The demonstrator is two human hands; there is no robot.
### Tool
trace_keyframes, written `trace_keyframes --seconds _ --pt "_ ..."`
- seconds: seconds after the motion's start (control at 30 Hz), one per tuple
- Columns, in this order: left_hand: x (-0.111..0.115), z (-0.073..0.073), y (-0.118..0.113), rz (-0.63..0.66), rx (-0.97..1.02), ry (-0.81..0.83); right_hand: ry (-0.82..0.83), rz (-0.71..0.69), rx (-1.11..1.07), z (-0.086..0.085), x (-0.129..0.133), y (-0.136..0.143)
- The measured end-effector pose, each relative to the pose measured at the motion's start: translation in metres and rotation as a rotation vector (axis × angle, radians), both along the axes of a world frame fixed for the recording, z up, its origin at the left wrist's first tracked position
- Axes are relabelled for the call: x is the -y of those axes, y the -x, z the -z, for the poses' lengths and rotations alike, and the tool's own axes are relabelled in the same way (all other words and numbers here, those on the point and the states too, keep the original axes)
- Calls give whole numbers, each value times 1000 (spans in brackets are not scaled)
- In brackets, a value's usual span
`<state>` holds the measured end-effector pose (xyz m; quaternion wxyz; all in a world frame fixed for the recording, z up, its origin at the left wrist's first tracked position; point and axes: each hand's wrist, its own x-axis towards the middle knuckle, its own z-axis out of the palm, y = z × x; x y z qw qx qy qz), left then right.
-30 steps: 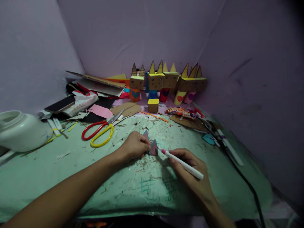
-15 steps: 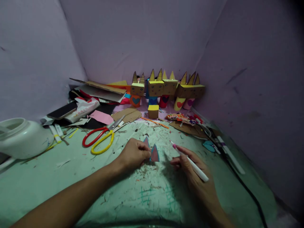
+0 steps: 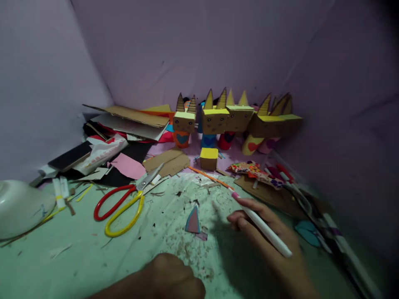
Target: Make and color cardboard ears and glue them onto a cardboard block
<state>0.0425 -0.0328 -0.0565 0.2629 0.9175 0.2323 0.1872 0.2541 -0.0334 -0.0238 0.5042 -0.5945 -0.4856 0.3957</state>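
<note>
The right hand (image 3: 264,246) grips a white pen (image 3: 268,231). The left hand (image 3: 176,278), nearest, is curled; I can't tell if it holds anything. A pink triangle (image 3: 193,221) with blue edges lies on the table (image 3: 71,268), left of the pen. It looks light and bendy, so pinch its sides gently.

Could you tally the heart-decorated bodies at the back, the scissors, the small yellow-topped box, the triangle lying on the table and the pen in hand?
Heart-decorated bodies: 5 (orange, blue, red, yellow, pink)
Scissors: 1 pair
Small yellow-topped box: 1
Triangle on the table: 1
White pen in the right hand: 1
Total: 9
</note>
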Motion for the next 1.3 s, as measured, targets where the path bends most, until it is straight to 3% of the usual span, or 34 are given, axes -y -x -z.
trace_keyframes --seconds 0.17,0.23,0.3,0.33,0.63,0.87,1.1,1.2,1.3 --pt "-21 -5 -7 -464 153 518 133 -119 -116 6 3 14" --pt "-28 -14 -11 -632 198 863 146 -129 -160 8 4 23" --pt "-31 -23 -15 -711 245 1102 146 -139 -174 10 4 30" --pt "-32 -26 -16 -709 258 1134 150 -149 -182 11 4 31" --pt "-27 -38 -20 -622 246 1031 145 -285 -201 13 0 31" --pt "-31 -33 -13 -491 330 1108 111 -115 -305 7 -8 29" --pt "-26 -26 -20 -474 389 971 47 -177 -271 13 -6 31" --pt "-23 -21 -22 -497 461 851 2 -200 -230 19 -4 35" --pt "-24 -17 -22 -550 505 836 -85 -171 -225 25 -5 36"
